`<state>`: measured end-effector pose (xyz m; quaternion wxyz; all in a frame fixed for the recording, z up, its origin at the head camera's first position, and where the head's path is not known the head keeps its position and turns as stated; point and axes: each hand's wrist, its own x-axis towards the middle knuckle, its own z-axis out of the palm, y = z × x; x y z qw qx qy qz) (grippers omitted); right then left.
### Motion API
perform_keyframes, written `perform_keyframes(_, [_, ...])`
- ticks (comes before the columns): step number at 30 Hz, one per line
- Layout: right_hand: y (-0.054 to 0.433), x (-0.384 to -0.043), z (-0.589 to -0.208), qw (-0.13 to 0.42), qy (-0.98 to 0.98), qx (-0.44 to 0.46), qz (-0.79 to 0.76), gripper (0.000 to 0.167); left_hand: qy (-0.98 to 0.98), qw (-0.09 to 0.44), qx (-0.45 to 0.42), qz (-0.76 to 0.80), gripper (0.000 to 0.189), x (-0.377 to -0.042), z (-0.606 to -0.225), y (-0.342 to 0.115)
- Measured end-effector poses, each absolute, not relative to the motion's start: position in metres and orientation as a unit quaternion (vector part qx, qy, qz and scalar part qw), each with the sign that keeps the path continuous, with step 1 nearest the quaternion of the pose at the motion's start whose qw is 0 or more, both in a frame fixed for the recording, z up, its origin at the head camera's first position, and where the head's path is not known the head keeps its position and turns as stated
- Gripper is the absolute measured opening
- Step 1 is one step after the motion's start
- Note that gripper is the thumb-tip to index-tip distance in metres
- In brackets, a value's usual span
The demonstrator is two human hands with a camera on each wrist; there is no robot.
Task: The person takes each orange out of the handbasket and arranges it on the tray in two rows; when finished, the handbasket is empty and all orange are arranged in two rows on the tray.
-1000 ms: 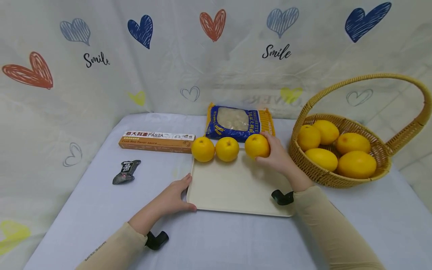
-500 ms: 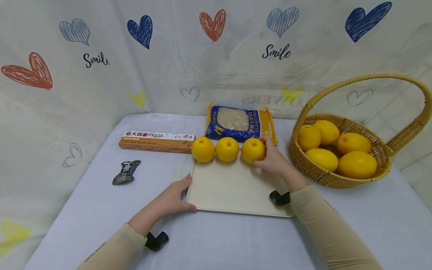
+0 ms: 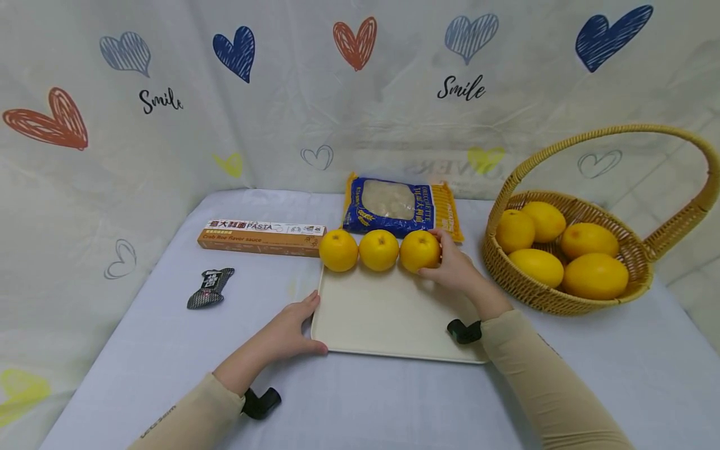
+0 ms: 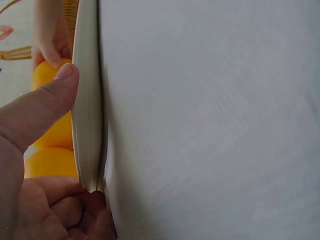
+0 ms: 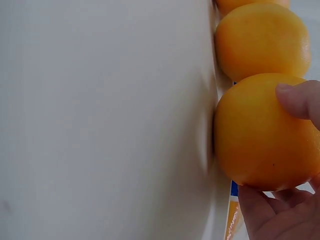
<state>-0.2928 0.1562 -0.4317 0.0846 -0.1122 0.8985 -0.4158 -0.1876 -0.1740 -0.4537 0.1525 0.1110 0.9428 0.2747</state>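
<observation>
Three round oranges stand in a row along the tray's far edge: a left orange (image 3: 338,250), a middle orange (image 3: 379,250) and a right orange (image 3: 419,252). My right hand (image 3: 454,265) holds the right orange between thumb and fingers, and in the right wrist view this orange (image 5: 265,132) appears to touch the middle one. The cream rectangular tray (image 3: 388,319) lies flat on the table. My left hand (image 3: 284,328) grips its near left corner; in the left wrist view the thumb lies along the rim and the fingers (image 4: 75,207) curl at the corner.
On the right stands a wicker basket (image 3: 540,301) with a tall handle and several yellow fruits. Behind the tray lies a blue and yellow pasta bag (image 3: 388,203). A pasta box (image 3: 259,239) and a small black wrapped packet (image 3: 210,288) lie to the left.
The right hand has moved the right orange leftward and slightly down, closing the gap to the middle orange. The left hand and the tray have not moved.
</observation>
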Motion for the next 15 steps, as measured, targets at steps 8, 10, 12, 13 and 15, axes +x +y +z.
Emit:
perform_keyframes(8, [0.1576, -0.2924, -0.4319, 0.09, 0.897, -0.125, -0.414, 0.09, 0.943, 0.152, 0.113, 0.274, 0.103, -0.1873, -0.4527, -0.1738])
perform_keyframes(10, [0.1584, -0.2922, -0.4323, 0.091, 0.897, -0.128, -0.413, 0.091, 0.943, 0.152, 0.113, 0.273, 0.103, -0.1873, -0.4527, -0.1736])
perform_keyframes(12, [0.1592, -0.2919, -0.4326, 0.092, 0.897, -0.13, -0.413, 0.093, 0.943, 0.152, 0.112, 0.274, 0.103, -0.1873, -0.4524, -0.1732])
perform_keyframes(13, [0.1596, -0.2921, -0.433, 0.091, 0.896, -0.131, -0.414, 0.094, 0.943, 0.152, 0.111, 0.273, 0.103, -0.1873, -0.4526, -0.1731])
perform_keyframes(15, [0.1601, -0.2921, -0.4338, 0.09, 0.896, -0.133, -0.414, 0.094, 0.943, 0.152, 0.11, 0.273, 0.103, -0.187, -0.4528, -0.1729])
